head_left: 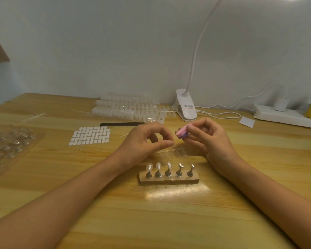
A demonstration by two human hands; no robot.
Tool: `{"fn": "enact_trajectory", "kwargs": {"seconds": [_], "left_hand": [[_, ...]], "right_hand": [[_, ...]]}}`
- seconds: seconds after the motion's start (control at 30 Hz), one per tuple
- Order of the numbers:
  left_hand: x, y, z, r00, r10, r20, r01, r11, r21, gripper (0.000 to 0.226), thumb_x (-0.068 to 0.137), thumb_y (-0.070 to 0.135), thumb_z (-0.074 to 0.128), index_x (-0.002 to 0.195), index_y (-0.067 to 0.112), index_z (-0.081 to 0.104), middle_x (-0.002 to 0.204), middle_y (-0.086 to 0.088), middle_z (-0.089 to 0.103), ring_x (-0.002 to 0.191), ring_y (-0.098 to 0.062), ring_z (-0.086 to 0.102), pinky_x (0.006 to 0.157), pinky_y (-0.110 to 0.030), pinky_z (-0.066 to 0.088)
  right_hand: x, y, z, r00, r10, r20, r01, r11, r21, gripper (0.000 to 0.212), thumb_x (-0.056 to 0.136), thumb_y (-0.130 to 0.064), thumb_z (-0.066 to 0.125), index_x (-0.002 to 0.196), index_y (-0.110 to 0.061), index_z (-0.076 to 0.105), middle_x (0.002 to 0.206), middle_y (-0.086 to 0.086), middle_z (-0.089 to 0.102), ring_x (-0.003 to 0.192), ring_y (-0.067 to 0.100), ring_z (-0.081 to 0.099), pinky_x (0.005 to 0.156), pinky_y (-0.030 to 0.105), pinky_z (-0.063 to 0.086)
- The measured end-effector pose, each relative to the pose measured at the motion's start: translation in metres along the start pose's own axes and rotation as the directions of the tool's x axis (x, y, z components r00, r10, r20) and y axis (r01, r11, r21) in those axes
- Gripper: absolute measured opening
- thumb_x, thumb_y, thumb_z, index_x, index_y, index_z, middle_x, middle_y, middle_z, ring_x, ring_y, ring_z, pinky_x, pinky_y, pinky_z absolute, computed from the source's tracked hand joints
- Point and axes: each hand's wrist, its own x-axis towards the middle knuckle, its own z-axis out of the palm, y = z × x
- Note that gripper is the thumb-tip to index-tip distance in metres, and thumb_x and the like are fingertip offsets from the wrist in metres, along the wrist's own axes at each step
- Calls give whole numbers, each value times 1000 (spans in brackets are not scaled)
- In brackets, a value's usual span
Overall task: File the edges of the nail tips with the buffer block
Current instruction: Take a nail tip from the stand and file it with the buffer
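Pinching pink-purple buffer block (181, 134) in right hand (211, 141), left hand (145, 143) curled, contents unclear, lamp clip (186, 108) label illegible

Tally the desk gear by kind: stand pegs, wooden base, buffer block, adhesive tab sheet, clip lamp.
stand pegs: 5
wooden base: 1
buffer block: 1
adhesive tab sheet: 1
clip lamp: 1
total: 9

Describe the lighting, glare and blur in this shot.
Head view: a bright glare patch lies on the table in front of the nail stand; the lamp is blown out at the top edge; the clear tray at far left is soft and smeared; the wide lens bows the table's far edge; the buffer block in the right hand reads clearly.
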Motion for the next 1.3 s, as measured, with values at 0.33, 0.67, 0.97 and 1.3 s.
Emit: {"fn": "enact_trajectory", "kwargs": {"seconds": [0.33,0.67,0.97,1.3], "left_hand": [[-1,1,-2,997,1,-77,-4,999,-38,8,80,34,69,84,27,69,83,17,64,70,2,54,65,-12,44],[-1,0,-2,997,22,-71,-24,999,-29,2,81,29,70,83,29,68,85,14,66,73,1,55,65,-12,45],[-1,0,-1,997,4,-76,-8,999,-47,14,74,44,65,81,33,68,83,19,65,72,1,54,67,-10,44],[0,-3,-1,996,36,-86,-39,999,-33,4,83,24,70,83,28,69,82,18,64,72,2,54,65,-12,44]], "right_hand": [[-2,1,3,987,-2,161,21,993,-117,30,81,-18,72,100,-1,57,99,14,75,93,29,74,79,35,62],[-1,1,2,998,-5,70,10,998,-59,26,79,-20,71,98,-7,59,98,11,75,91,26,75,73,29,62],[0,0,1,997,27,66,-24,999,-42,26,79,-18,70,98,-6,57,97,11,76,91,26,75,72,28,61],[-1,1,2,984,34,173,-17,995,-98,28,82,-14,71,101,0,56,99,15,75,93,30,74,75,33,63]]}}
